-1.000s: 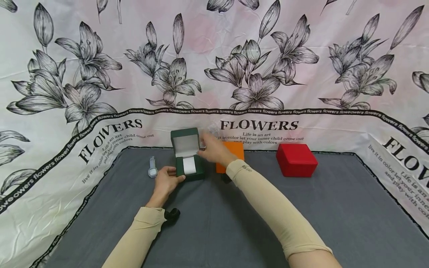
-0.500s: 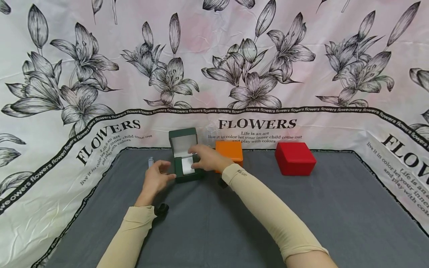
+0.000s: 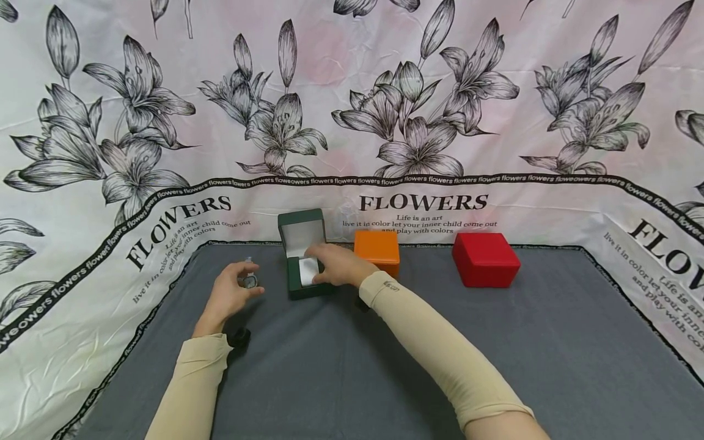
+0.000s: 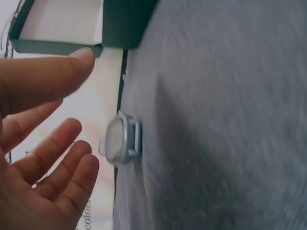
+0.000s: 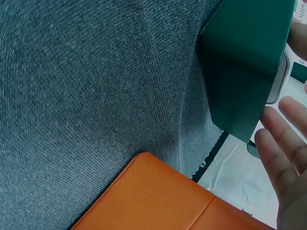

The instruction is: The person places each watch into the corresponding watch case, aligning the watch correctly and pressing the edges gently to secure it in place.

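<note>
A silver-toned wristwatch [image 4: 120,140] lies on the grey cloth left of the green watch box. My left hand [image 3: 228,293] is around it, thumb and fingers apart; in the left wrist view a gap shows between the fingers and the watch. The green watch box [image 3: 294,278] stands with its lid raised, a white cushion [image 3: 308,270] inside. My right hand [image 3: 342,264] reaches over the box from the right, its thumb near the cushion and its fingers before the pale lid lining. In the right wrist view its fingers [image 5: 276,158] are extended; contact with the cushion cannot be told.
An orange box [image 3: 377,249] stands just right of the green one, behind the right hand. Farther right is a red box [image 3: 486,260]. The grey cloth [image 3: 341,366] meets a flower-printed backdrop [image 3: 308,153] behind the boxes.
My left hand has left the green box and moved left to the watch. My right hand has moved from beside the raised lid to over the cushion. The boxes stay put.
</note>
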`<state>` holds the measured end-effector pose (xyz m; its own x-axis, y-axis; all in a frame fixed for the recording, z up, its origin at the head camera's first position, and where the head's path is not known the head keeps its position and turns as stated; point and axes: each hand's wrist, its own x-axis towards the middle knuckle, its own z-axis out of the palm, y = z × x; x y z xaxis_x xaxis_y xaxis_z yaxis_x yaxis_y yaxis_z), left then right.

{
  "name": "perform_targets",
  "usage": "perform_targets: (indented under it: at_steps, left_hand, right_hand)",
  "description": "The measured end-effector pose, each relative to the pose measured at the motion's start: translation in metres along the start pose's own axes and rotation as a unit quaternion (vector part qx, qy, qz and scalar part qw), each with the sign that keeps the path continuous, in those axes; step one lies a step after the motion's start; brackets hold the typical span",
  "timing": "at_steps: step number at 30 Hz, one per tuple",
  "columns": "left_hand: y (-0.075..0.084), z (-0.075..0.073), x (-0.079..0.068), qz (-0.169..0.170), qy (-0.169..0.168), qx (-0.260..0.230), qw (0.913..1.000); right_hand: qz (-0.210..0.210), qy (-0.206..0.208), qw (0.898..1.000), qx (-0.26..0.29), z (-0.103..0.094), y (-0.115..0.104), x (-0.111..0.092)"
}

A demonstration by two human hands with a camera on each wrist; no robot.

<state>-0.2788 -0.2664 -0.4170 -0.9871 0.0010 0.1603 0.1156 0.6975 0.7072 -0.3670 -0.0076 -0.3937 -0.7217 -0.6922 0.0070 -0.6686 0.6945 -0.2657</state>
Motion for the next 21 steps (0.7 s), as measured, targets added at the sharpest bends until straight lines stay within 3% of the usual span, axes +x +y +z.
perform_targets:
  at_steps: [10,16,21]
  left_hand:
    - [-0.012,0.001,0.002,-0.047,0.028,0.026,0.9982]
    - [-0.015,0.003,0.004,-0.063,-0.001,0.044,0.997]
    - [-0.016,0.005,0.005,-0.046,-0.005,0.06,0.9972]
  right_hand:
    - [0.003,-0.014,1.0,0.006,0.0,-0.002,0.003]
    - [0.009,-0.031,0.999,-0.007,-0.002,-0.002,0.006]
    - [0.014,-0.032,0.999,-0.013,-0.002,-0.002,0.008]
